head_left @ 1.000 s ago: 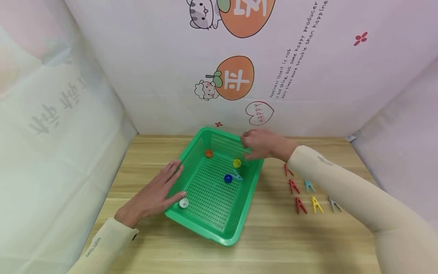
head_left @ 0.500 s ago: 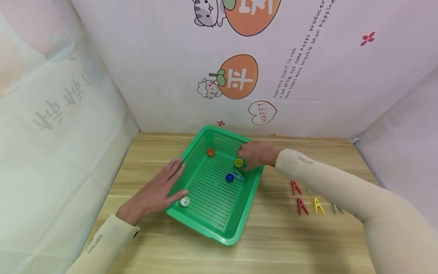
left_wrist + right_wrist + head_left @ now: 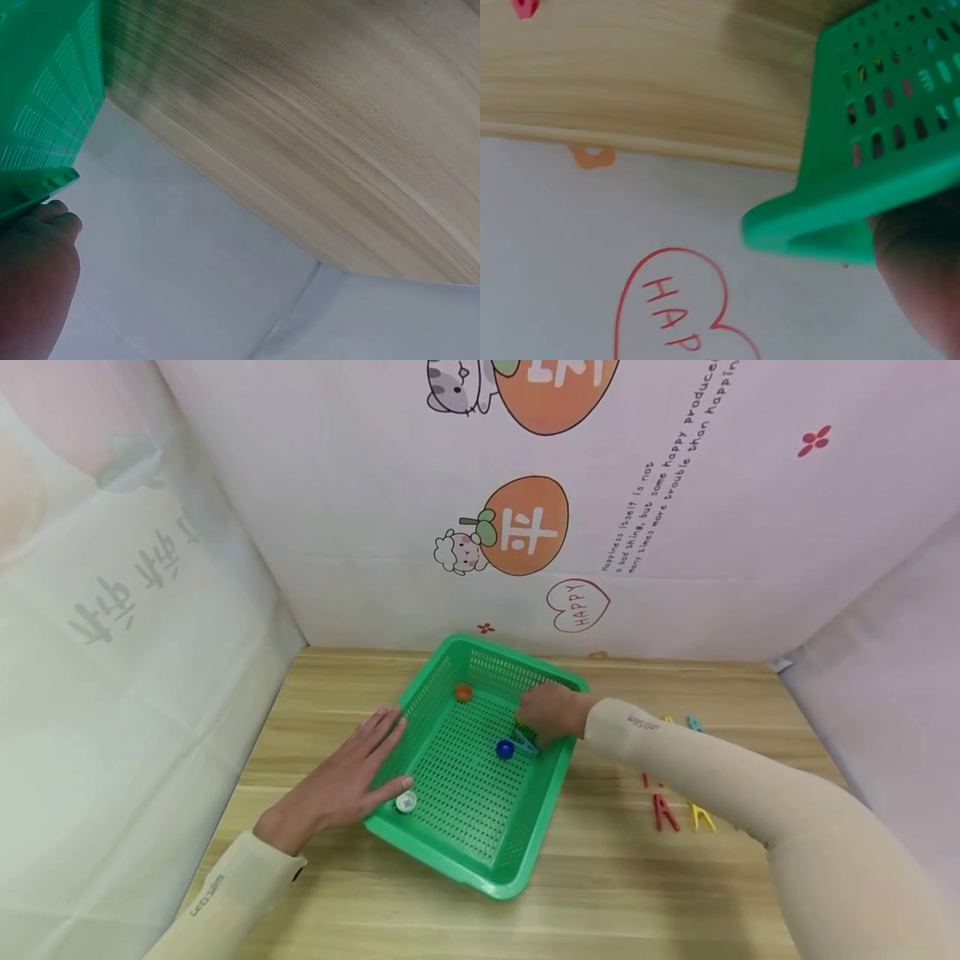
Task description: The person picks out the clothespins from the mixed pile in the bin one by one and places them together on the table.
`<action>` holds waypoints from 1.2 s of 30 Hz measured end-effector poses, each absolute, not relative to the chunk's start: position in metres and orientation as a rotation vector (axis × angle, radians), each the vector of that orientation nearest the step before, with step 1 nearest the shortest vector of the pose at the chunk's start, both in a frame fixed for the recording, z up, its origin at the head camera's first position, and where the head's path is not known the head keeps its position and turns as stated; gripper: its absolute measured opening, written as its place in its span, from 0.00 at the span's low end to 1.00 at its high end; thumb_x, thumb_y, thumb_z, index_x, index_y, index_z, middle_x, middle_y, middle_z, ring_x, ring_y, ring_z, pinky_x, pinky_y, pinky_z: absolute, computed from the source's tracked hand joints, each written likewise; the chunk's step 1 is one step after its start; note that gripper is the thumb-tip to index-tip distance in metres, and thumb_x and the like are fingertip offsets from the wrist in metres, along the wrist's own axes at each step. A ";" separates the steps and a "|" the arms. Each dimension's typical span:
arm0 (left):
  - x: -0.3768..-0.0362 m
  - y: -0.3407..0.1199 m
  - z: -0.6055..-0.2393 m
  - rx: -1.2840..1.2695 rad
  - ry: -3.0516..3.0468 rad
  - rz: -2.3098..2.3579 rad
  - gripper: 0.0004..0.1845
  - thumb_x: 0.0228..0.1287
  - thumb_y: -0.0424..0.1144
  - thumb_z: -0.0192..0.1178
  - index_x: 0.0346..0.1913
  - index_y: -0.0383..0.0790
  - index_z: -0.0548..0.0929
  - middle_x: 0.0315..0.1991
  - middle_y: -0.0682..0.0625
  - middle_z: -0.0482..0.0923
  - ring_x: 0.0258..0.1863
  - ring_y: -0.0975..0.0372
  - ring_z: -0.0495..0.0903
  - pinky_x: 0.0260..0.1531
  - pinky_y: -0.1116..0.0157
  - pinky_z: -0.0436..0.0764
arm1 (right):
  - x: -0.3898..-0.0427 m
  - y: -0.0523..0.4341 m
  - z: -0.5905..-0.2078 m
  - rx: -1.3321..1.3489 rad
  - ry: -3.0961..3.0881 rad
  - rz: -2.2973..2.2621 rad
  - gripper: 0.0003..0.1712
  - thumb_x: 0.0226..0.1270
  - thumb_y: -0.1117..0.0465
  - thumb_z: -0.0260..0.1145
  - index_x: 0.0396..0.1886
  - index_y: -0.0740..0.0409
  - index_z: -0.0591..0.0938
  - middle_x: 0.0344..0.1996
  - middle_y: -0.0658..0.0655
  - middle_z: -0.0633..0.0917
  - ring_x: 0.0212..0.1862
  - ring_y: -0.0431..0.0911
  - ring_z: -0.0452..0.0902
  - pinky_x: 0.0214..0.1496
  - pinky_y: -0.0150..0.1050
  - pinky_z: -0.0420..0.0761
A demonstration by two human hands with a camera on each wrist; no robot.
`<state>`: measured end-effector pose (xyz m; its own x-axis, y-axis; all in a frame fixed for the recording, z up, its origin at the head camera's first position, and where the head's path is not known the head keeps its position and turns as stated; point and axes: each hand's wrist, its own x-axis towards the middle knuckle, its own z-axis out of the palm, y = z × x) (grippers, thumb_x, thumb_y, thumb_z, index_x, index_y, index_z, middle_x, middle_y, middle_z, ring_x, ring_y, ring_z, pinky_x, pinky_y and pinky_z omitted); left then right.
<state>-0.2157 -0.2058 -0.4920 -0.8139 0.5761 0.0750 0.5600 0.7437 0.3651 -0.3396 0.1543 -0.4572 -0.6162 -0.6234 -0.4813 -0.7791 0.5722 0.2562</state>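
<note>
A green plastic basket [image 3: 491, 887] sits at an angle on the wooden table. My left hand [image 3: 341, 777] rests on its left rim, fingers stretched out. Inside the back right corner is my right hand [image 3: 551, 712], its fingers bent downward. Its fingertips are hidden, so whether it pinches anything cannot be seen. Close to those fingers, a light blue clothespin [image 3: 527, 743] lies beside a blue bottle cap [image 3: 506, 749]. A yellow cap [image 3: 521, 725] is mostly covered by the hand. An orange cap [image 3: 463, 692] lies at the back left, a white cap [image 3: 406, 802] near my left thumb.
On the table right of the basket lie several clothespins, among them a red clothespin [image 3: 665, 812], a yellow clothespin [image 3: 701, 816] and a blue clothespin [image 3: 694, 723]. My right sleeve [image 3: 697, 768] covers part of them. A printed cloth wall [image 3: 375, 527] stands behind the table.
My right hand has come down from above the basket's back right rim into the basket, now covering most of the yellow cap. The left hand stays on the rim.
</note>
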 end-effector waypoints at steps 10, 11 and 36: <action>-0.216 -0.207 -0.494 0.945 2.895 0.597 0.47 0.84 0.59 0.54 0.89 0.36 0.48 0.92 0.43 0.39 0.91 0.43 0.41 0.87 0.40 0.52 | -0.332 0.132 -0.464 -1.196 2.456 0.731 0.19 0.67 0.41 0.78 0.42 0.50 0.86 0.39 0.49 0.87 0.40 0.44 0.79 0.50 0.42 0.88; -0.216 -0.207 -0.494 0.944 2.895 0.598 0.47 0.84 0.59 0.54 0.89 0.36 0.48 0.92 0.43 0.39 0.91 0.43 0.41 0.87 0.40 0.52 | -0.332 0.130 -0.464 -1.204 2.463 0.728 0.20 0.68 0.41 0.77 0.43 0.50 0.87 0.40 0.49 0.88 0.40 0.44 0.80 0.49 0.42 0.88; -0.216 -0.207 -0.494 0.923 2.887 0.602 0.49 0.82 0.61 0.55 0.90 0.39 0.48 0.92 0.47 0.37 0.91 0.47 0.39 0.88 0.41 0.51 | -0.348 0.122 -0.469 -1.125 2.460 0.457 0.21 0.69 0.39 0.77 0.43 0.49 0.85 0.49 0.52 0.89 0.44 0.44 0.80 0.53 0.43 0.88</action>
